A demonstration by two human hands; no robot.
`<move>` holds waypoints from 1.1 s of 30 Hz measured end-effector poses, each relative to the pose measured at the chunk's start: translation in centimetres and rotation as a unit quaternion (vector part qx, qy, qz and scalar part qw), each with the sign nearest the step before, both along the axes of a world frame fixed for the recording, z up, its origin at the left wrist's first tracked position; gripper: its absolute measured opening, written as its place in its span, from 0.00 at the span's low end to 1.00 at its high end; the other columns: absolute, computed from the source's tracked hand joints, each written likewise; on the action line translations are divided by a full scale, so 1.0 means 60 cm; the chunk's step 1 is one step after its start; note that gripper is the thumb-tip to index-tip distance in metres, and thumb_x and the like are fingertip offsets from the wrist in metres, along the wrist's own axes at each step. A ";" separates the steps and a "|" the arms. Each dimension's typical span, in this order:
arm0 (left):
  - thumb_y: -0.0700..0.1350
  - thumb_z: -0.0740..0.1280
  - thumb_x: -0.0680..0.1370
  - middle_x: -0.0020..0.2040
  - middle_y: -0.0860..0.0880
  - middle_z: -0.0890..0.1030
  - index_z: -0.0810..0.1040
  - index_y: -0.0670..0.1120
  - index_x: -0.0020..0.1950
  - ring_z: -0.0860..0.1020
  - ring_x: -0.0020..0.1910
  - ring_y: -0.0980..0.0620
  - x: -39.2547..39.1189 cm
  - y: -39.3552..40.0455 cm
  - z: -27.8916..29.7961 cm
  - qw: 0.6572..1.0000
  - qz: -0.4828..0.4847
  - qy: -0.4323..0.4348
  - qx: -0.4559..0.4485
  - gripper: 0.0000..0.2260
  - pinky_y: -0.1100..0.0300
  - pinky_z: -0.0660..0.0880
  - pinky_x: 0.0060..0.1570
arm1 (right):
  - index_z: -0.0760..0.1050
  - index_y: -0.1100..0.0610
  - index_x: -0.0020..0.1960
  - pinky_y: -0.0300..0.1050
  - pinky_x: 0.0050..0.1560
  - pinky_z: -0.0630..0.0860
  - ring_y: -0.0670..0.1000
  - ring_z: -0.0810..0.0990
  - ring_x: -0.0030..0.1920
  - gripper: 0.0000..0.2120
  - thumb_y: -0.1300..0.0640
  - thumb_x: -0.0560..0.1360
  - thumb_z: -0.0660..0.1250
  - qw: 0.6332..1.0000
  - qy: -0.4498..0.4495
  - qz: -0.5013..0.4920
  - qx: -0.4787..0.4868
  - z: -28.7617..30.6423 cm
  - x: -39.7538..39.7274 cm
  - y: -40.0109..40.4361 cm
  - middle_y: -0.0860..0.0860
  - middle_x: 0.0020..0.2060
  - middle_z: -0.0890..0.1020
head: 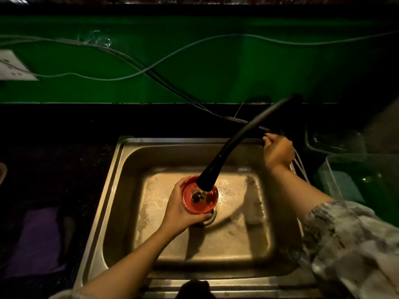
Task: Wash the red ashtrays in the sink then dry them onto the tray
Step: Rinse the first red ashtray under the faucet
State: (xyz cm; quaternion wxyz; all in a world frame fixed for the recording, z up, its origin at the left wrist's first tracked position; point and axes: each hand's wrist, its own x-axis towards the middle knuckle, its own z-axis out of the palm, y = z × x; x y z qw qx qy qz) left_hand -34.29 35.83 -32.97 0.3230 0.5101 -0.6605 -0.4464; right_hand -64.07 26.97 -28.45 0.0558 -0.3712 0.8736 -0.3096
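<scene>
A round red ashtray [199, 202] with dark residue in its middle is held over the drain of the steel sink [121, 190]. My left hand [179, 209] grips it from the left and below, fingers curled under its rim. The head of a black flexible faucet hose [226, 152] hangs right above the ashtray. My right hand [277, 151] is at the sink's back right corner, fingers curled around something dark at the faucet base; what it holds is hidden.
Clear plastic containers [336, 175] stand on the dark counter to the right of the sink. A purple cloth [36, 240] lies on the left counter. Cables [151, 67] run along the green wall behind. A white socket plate [13, 65] is at the far left.
</scene>
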 end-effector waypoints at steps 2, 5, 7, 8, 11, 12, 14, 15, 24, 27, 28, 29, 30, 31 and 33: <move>0.54 0.84 0.56 0.65 0.63 0.71 0.63 0.59 0.69 0.72 0.65 0.59 -0.001 0.000 -0.004 1.000 -0.001 -0.002 0.005 0.47 0.60 0.72 0.63 | 0.80 0.53 0.60 0.46 0.51 0.73 0.59 0.80 0.56 0.12 0.53 0.78 0.65 0.999 0.025 0.024 0.040 0.011 0.000 -0.015 0.56 0.55 0.83; 0.54 0.84 0.56 0.64 0.67 0.70 0.62 0.62 0.68 0.71 0.65 0.62 -0.006 0.001 -0.006 1.000 0.004 0.001 0.020 0.47 0.66 0.72 0.61 | 0.78 0.54 0.62 0.49 0.55 0.73 0.61 0.78 0.58 0.15 0.53 0.78 0.65 0.997 0.026 0.044 0.066 0.015 -0.001 -0.025 0.58 0.57 0.81; 0.53 0.84 0.56 0.64 0.68 0.69 0.62 0.62 0.68 0.71 0.64 0.63 -0.008 0.001 -0.006 0.999 0.007 0.011 0.032 0.46 0.69 0.72 0.60 | 0.73 0.56 0.67 0.46 0.58 0.70 0.60 0.75 0.61 0.20 0.53 0.77 0.66 0.997 0.020 0.061 0.037 0.005 0.017 -0.013 0.59 0.61 0.77; 0.52 0.84 0.56 0.63 0.69 0.69 0.62 0.61 0.68 0.71 0.64 0.64 -0.009 0.000 -0.006 0.999 0.009 0.016 0.037 0.46 0.70 0.71 0.59 | 0.70 0.58 0.69 0.41 0.58 0.67 0.59 0.74 0.61 0.22 0.53 0.76 0.67 0.997 0.013 0.082 0.013 -0.001 0.035 0.001 0.59 0.62 0.74; 0.50 0.85 0.57 0.63 0.69 0.69 0.63 0.59 0.68 0.71 0.64 0.64 -0.011 -0.003 -0.010 0.998 0.009 0.029 0.049 0.46 0.71 0.71 0.59 | 0.71 0.57 0.67 0.36 0.55 0.66 0.54 0.75 0.57 0.20 0.55 0.77 0.66 0.977 -0.123 0.174 -0.022 -0.038 0.111 0.070 0.57 0.62 0.72; 0.50 0.85 0.57 0.63 0.69 0.70 0.63 0.58 0.68 0.71 0.64 0.64 -0.011 -0.004 -0.011 0.998 0.008 0.032 0.054 0.46 0.71 0.71 0.58 | 0.72 0.54 0.66 0.38 0.57 0.69 0.52 0.75 0.58 0.18 0.55 0.77 0.66 0.958 -0.202 0.202 -0.017 -0.049 0.136 0.096 0.56 0.62 0.73; 0.51 0.85 0.57 0.63 0.66 0.71 0.63 0.57 0.69 0.71 0.64 0.64 -0.010 -0.008 -0.013 0.997 0.004 0.038 0.062 0.46 0.72 0.71 0.58 | 0.71 0.49 0.66 0.42 0.60 0.72 0.49 0.75 0.62 0.16 0.54 0.78 0.64 0.906 -0.348 0.238 0.016 -0.060 0.177 0.148 0.50 0.64 0.75; 0.51 0.84 0.57 0.64 0.64 0.71 0.63 0.55 0.69 0.71 0.64 0.64 -0.011 -0.010 -0.014 0.997 -0.001 0.039 0.069 0.46 0.71 0.71 0.59 | 0.70 0.47 0.67 0.42 0.59 0.73 0.47 0.76 0.62 0.17 0.52 0.79 0.63 0.874 -0.415 0.251 0.034 -0.058 0.192 0.168 0.47 0.64 0.75; 0.39 0.84 0.58 0.68 0.58 0.66 0.58 0.54 0.71 0.73 0.64 0.58 0.012 -0.019 -0.020 0.972 -0.123 0.047 0.192 0.50 0.62 0.76 0.59 | 0.57 0.49 0.75 0.43 0.55 0.78 0.46 0.79 0.58 0.52 0.62 0.59 0.82 0.785 -0.541 0.280 0.112 -0.062 0.170 0.208 0.47 0.64 0.74; 0.31 0.80 0.62 0.70 0.56 0.64 0.61 0.55 0.67 0.75 0.62 0.53 0.016 -0.026 -0.019 0.962 -0.108 0.088 0.235 0.44 0.56 0.80 0.53 | 0.59 0.51 0.75 0.47 0.60 0.77 0.45 0.79 0.58 0.55 0.56 0.54 0.84 0.809 -0.451 0.347 0.144 -0.051 0.157 0.187 0.46 0.64 0.74; 0.31 0.80 0.61 0.71 0.55 0.64 0.62 0.55 0.66 0.75 0.62 0.52 0.017 -0.027 -0.019 0.961 -0.092 0.095 0.244 0.43 0.53 0.80 0.52 | 0.59 0.51 0.75 0.44 0.59 0.77 0.44 0.78 0.58 0.55 0.57 0.54 0.84 0.813 -0.431 0.363 0.147 -0.048 0.156 0.180 0.45 0.64 0.74; 0.32 0.81 0.60 0.71 0.54 0.65 0.64 0.55 0.65 0.76 0.62 0.51 0.018 -0.029 -0.020 0.962 -0.076 0.093 0.245 0.43 0.51 0.81 0.53 | 0.59 0.50 0.75 0.40 0.58 0.77 0.43 0.78 0.58 0.54 0.58 0.55 0.84 0.815 -0.417 0.375 0.148 -0.045 0.158 0.174 0.44 0.63 0.74; 0.34 0.82 0.58 0.71 0.54 0.66 0.64 0.55 0.66 0.77 0.61 0.50 0.021 -0.031 -0.021 0.965 -0.064 0.086 0.240 0.44 0.49 0.80 0.53 | 0.59 0.49 0.74 0.37 0.56 0.76 0.42 0.77 0.58 0.53 0.59 0.56 0.83 0.816 -0.407 0.383 0.147 -0.042 0.162 0.169 0.44 0.63 0.74; 0.36 0.83 0.58 0.71 0.55 0.66 0.64 0.55 0.67 0.77 0.61 0.50 0.025 -0.032 -0.022 0.968 -0.057 0.074 0.232 0.45 0.49 0.80 0.55 | 0.60 0.49 0.73 0.34 0.54 0.75 0.41 0.77 0.57 0.52 0.59 0.56 0.84 0.820 -0.394 0.388 0.145 -0.042 0.170 0.165 0.43 0.62 0.74; 0.41 0.84 0.57 0.70 0.60 0.64 0.62 0.57 0.72 0.76 0.62 0.51 0.036 -0.034 -0.021 0.974 -0.056 0.045 0.213 0.50 0.50 0.79 0.57 | 0.62 0.49 0.70 0.28 0.45 0.73 0.39 0.76 0.50 0.49 0.59 0.56 0.84 0.838 -0.360 0.385 0.141 -0.045 0.191 0.161 0.45 0.58 0.75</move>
